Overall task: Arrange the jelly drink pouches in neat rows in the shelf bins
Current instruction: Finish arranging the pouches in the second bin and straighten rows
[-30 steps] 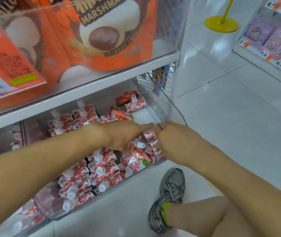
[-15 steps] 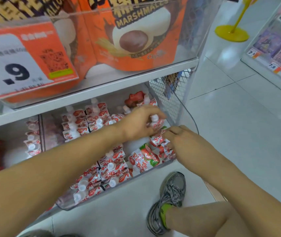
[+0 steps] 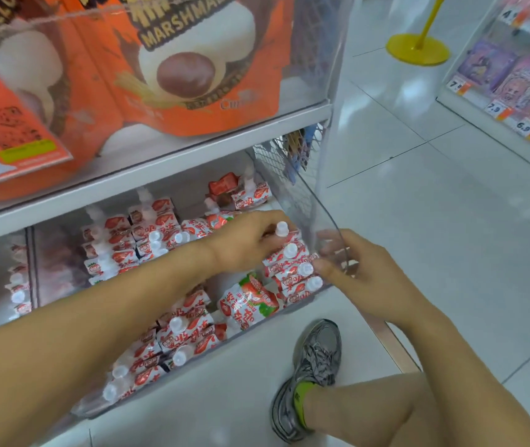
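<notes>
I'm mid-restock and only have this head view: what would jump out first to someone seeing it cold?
Probably the big orange marshmallow bags on the upper shelf. Below them, the clear bin holds red-and-white jelly drink pouches, where the left hand reaches onto the right-hand row while the right hand holds the bin's front corner. One pouch with a green patch lies flat and askew between the rows.

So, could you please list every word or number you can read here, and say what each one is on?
"MARSHMAL", cut off: orange marshmallow bag on the upper shelf.
"7.9": price tag on the right-hand shelf.
"6.9": price tag further along that shelf.
Jelly drink pouches: red print, too blurred to read.
Orange price card: small print unreadable.
</notes>
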Tool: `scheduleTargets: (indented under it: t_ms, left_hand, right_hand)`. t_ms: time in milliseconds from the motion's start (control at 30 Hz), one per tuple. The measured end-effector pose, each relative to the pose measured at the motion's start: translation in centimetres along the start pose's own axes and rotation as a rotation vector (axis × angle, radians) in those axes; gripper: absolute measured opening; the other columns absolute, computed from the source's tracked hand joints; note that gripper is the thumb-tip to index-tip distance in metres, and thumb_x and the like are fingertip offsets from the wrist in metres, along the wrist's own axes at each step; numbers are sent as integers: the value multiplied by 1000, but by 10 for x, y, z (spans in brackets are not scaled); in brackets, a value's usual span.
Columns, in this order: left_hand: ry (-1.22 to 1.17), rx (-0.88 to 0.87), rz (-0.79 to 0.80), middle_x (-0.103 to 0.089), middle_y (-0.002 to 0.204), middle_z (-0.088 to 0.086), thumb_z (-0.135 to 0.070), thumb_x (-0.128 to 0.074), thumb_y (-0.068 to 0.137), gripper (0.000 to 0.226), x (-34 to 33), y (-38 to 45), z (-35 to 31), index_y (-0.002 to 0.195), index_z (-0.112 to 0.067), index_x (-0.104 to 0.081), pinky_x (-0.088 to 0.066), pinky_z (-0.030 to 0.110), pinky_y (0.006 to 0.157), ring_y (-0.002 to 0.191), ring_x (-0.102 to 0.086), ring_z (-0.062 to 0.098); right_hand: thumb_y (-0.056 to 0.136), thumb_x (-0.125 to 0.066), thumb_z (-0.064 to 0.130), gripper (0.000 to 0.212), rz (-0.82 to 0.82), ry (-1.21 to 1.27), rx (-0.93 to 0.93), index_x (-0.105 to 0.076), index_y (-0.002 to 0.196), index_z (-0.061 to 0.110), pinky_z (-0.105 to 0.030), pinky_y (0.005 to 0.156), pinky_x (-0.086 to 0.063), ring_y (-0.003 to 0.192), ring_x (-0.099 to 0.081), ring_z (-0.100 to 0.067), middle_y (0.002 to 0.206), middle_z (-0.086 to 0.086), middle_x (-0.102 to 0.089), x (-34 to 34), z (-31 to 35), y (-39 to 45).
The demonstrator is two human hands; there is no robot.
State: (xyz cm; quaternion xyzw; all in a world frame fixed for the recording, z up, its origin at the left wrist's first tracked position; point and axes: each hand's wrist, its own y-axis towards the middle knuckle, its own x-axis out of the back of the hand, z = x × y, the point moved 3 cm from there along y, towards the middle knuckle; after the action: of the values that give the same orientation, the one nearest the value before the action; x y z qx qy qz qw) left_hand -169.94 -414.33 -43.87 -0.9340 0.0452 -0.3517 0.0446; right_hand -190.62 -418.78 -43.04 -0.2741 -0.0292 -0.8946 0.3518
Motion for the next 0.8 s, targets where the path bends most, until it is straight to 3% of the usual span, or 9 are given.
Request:
scheduleTargets:
  t_ms: [100,200,367,433,500,600,700,800]
  left_hand:
    - [-172,29,122,-63,120,-3,-17,-59,94,30,3,-3,5,123,-15,-57,-46,29,102,114,-57,4]
    - [-68,94,326,-42,146,-14,-32,-76,81,71,13,-4,14,141,-32,-39,-29,24,114,135,-37,0]
    - [171,102,462,-36,149,-21,-35,-88,65,106,16,5,15,145,-49,-20,-31,30,115,136,-34,1]
    - [190,90,407,-43,144,-20,-31,-90,63,105,10,7,17,143,-48,-24,-37,30,111,131,-41,2]
    - [83,72,275,-51,137,-17,-24,-90,62,95,5,10,18,139,-40,-36,-43,34,106,128,-47,3]
    - [46,46,165,-60,128,-17,-19,-90,62,83,0,11,18,133,-29,-49,-46,34,102,120,-53,1]
    - [88,52,156,-63,123,-19,-24,-88,64,78,-2,8,18,133,-31,-51,-46,33,102,116,-57,-1]
    - [92,72,198,-61,129,-16,-24,-84,72,79,0,2,12,139,-31,-45,-43,29,106,119,-56,1]
  right_hand:
    - [90,-70,33,26,1,-46,42,-63,112,21,-17,69,-51,84,-63,0,96,11,-67,-3,-1,5]
    - [91,-68,39,32,37,-101,24,-62,114,18,-23,72,-51,87,-62,-2,99,8,-67,0,-6,8]
    - [90,-66,45,34,97,-98,-14,-61,118,26,-14,73,-50,84,-62,6,100,15,-67,2,-9,10]
    - [88,-65,51,32,130,-71,-58,-65,111,29,-27,82,-56,82,-66,3,96,14,-70,5,-13,13]
    - [85,-69,51,31,198,52,-100,-66,111,35,-42,81,-60,88,-70,-6,100,10,-73,8,-14,14]
    - [82,-79,29,44,306,301,-144,-64,122,42,-47,74,-62,97,-72,-21,110,-1,-72,17,-11,14]
    - [83,-79,17,50,368,291,-117,-64,126,36,-51,85,-59,101,-72,-25,112,-4,-73,24,-9,18]
    - [82,-79,17,50,361,253,-125,-64,126,36,-53,93,-55,99,-71,-31,110,-5,-74,24,-10,21]
